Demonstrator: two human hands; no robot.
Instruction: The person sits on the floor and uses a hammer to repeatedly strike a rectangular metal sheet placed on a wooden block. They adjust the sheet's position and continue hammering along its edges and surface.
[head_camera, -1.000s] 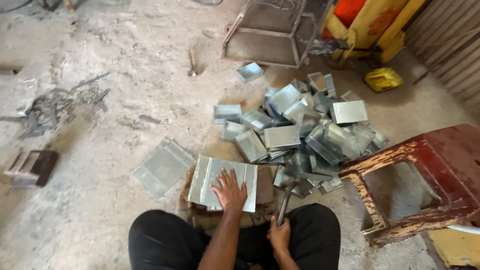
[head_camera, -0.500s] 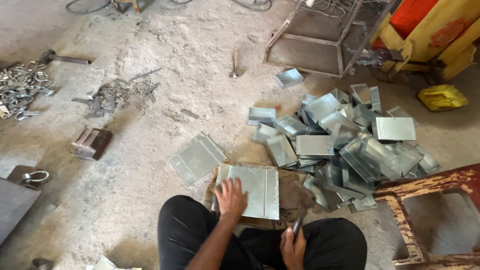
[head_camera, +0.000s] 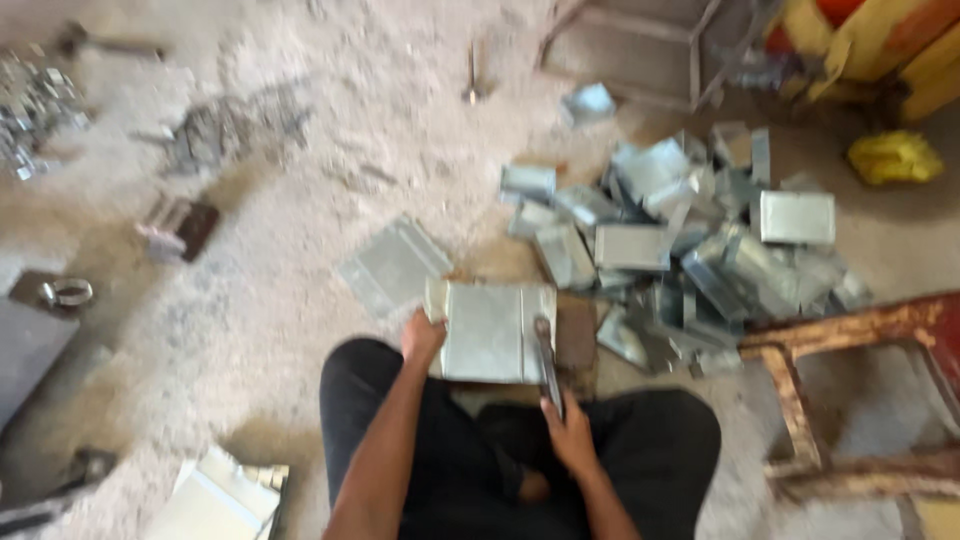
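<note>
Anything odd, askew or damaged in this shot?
Nothing looks broken. The folded metal pieces lie in a loose, tumbled heap on the floor rather than stacked. The stool at the right is rusty, its paint flaking. The left hand grips the flat sheet; the right hand holds a dark tool over it.

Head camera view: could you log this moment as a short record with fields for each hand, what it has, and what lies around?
Left hand: grips the left edge of a folded metal sheet
Right hand: holds a dark rod-like tool laid along the sheet's right edge
Sheet support: brown block
Right of sheet: heap of bent metal pieces
Left of sheet: flat metal sheet on the dusty floor
Far right: worn red stool
Sharpness: blurred
</note>
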